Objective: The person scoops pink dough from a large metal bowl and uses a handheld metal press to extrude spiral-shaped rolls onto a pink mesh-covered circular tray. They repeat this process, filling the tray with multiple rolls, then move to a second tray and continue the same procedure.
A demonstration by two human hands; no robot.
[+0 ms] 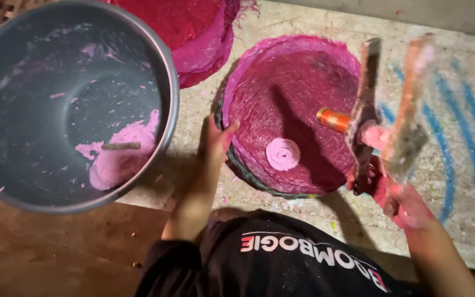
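Already the grey bucket (39,104) at the left looks nearly spent: only a lump of pale pink paste (119,159) lies against its near wall, with a short stick (121,146) resting on it and smears up the sides. Beside it, the left hand (215,140) grips the near-left rim of a round woven mat (292,110) dyed magenta, fingers curled over the edge. A small spiral dab of pink paste (282,154) sits on the mat near its front; the rest of the weave shows no fresh paste, so by my reckoning the spreading is barely begun on this piece. Further right, the right hand (397,198), stained pink, clenches flat brush-like tools (391,115) raised over the mat's right edge, blurred, with an orange handle (333,120) poking out. Another stack of reddish mats (193,27) lies behind, touching the bucket's rim.

The work sits on a pale concrete floor (325,220), speckled with pink and streaked with blue strokes (446,148) at the right; brown ground shows at the lower left
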